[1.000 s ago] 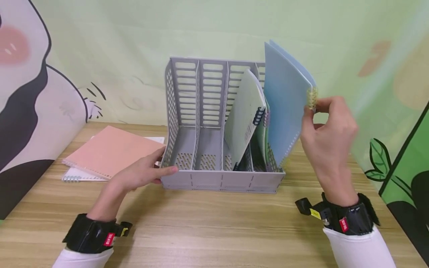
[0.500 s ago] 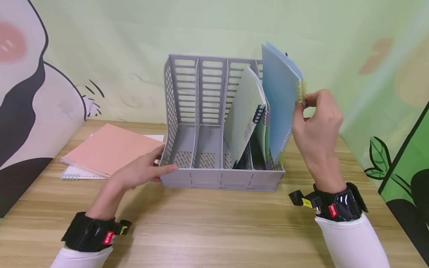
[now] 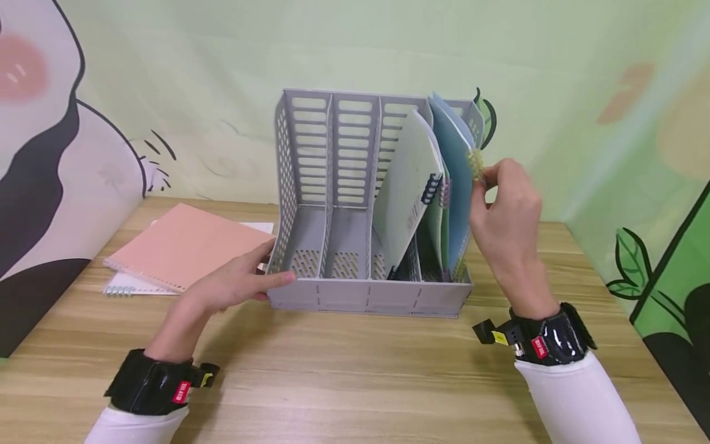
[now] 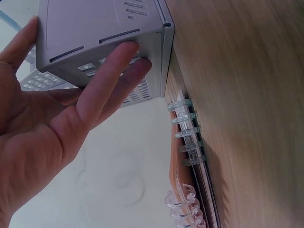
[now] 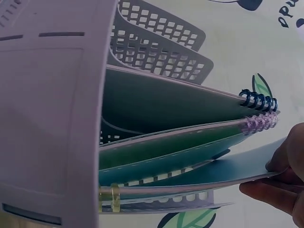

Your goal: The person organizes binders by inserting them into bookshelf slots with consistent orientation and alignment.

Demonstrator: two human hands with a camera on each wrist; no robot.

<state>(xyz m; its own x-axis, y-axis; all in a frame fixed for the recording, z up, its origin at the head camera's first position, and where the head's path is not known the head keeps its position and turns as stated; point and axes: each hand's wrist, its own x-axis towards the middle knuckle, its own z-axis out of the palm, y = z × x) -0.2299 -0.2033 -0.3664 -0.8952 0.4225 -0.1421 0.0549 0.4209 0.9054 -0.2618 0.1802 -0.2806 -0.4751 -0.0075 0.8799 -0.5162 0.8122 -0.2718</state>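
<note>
Wood-grain tbl (image 3: pixel 355 376), pale green cartoon backdrop (image 3: pixel 222 61) behind. Grey perforated plastic file organizer (image 3: pixel 366 299), slotted back; matte peach notebook (image 3: pixel 188 246) lies flat to its L. R hand (image 3: pixel 507 209) pinches blue spiral notebook (image 3: pixel 459 197) by yellow coil (image 3: pixel 475 164), btm end in rightmost comp. L hand (image 3: pixel 235 280) grips organizer's front L corner, thumb over lip. Vs 1 s ago: blue nbk lower, further in; L hand same.

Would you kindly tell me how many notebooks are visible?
5: the pink notebook and the white notebook beneath it, left of the organizer; the dark-ringed notebook, purple-ringed notebook and blue notebook inside it. Others may be hidden.
</note>
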